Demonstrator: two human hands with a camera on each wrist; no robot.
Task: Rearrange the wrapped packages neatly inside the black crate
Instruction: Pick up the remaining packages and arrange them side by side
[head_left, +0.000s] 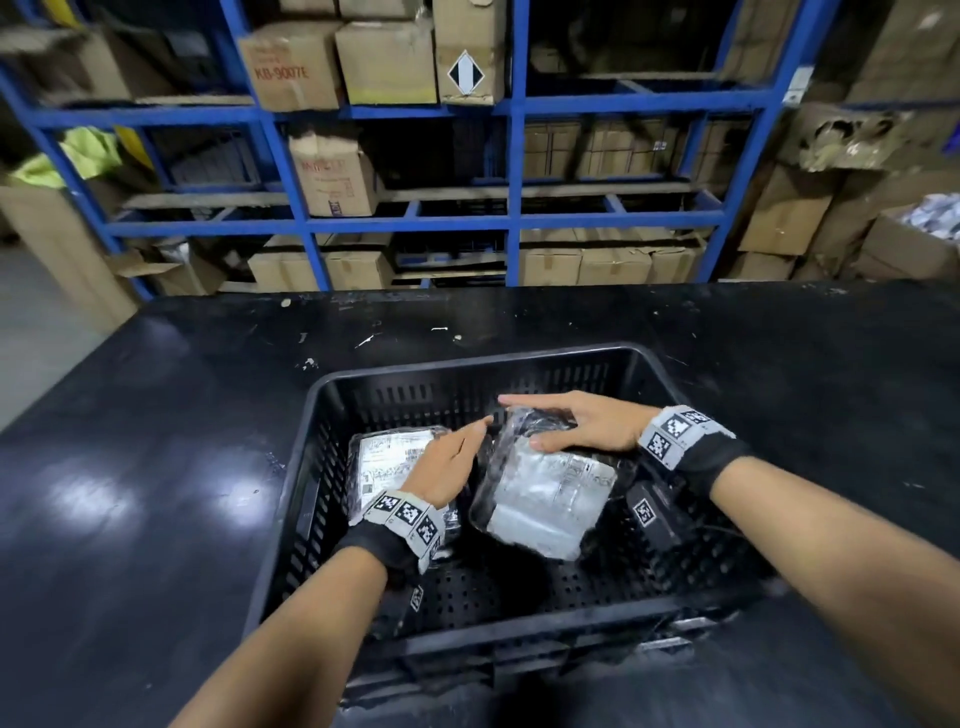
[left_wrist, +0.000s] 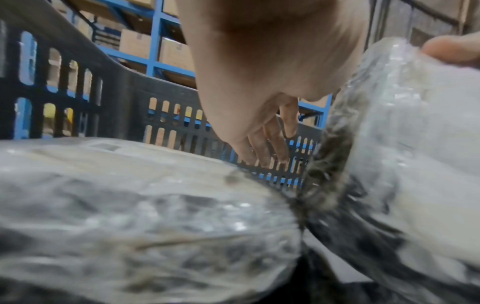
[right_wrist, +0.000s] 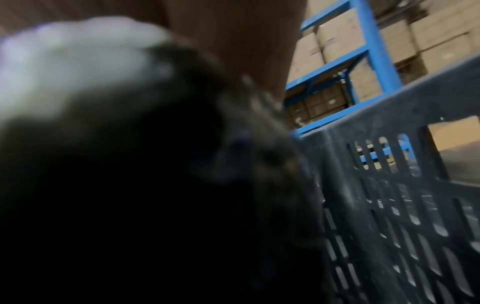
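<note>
- The black crate (head_left: 644, 364) sits on the dark counter (head_left: 156, 415), and 2 wrapped packages lie inside it; every place below is given relative to the crate.
- The right hand (head_left: 592, 426) grasps the tilted package (head_left: 545, 493) at its far end, thumb on the upper face and fingers spread over the far edge. This looks like a hold for swinging or lowering it into line.
- That package sits in the crate's middle, raised off the perforated floor, near end lower. Its long axis runs from the crate's near wall toward the far wall, skewed to the right.
- The left hand (head_left: 447, 462) is released, fingers straight, hovering over the flat package (head_left: 387, 457) and reaching toward the tilted one, probably to steady or guide it.
- The flat package lies label-up against the crate's left wall, long axis roughly parallel to that wall.
- A small black device (head_left: 654, 514) rests by the crate's right side.
- The right wrist view is mostly dark and blurred, so it adds little about the grip.
</note>
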